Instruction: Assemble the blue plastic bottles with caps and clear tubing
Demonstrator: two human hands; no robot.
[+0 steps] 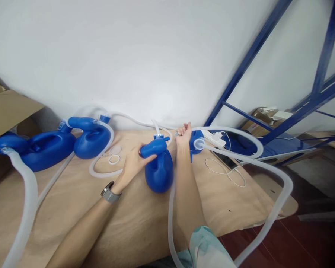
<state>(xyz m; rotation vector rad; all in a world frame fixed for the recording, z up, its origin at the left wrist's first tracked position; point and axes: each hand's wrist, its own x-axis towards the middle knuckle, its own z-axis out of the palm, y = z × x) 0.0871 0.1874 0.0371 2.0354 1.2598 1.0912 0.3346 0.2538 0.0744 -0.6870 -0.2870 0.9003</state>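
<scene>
Smooth blue plastic fills the grasp of the left hand (134, 163): fingers clamped on the thick neck of a bottle (159, 178), which has a rounded body and a moulded handle and is positioned mid-worktop (226, 201). Fingers of the right hand (185, 134) are curled near the wall (128, 67); a translucent, flexible tube (229, 129) loops out beside them, but whether they grip it cannot be determined. Next to that wrist, a partly hidden second bottle (195, 140) is noted. Worktop surface: tan, faintly creased. Further out: a flat white ring (114, 159), a white power strip (214, 139), two similar bottles (92, 141) at left, and a cardboard box (15, 108).
</scene>
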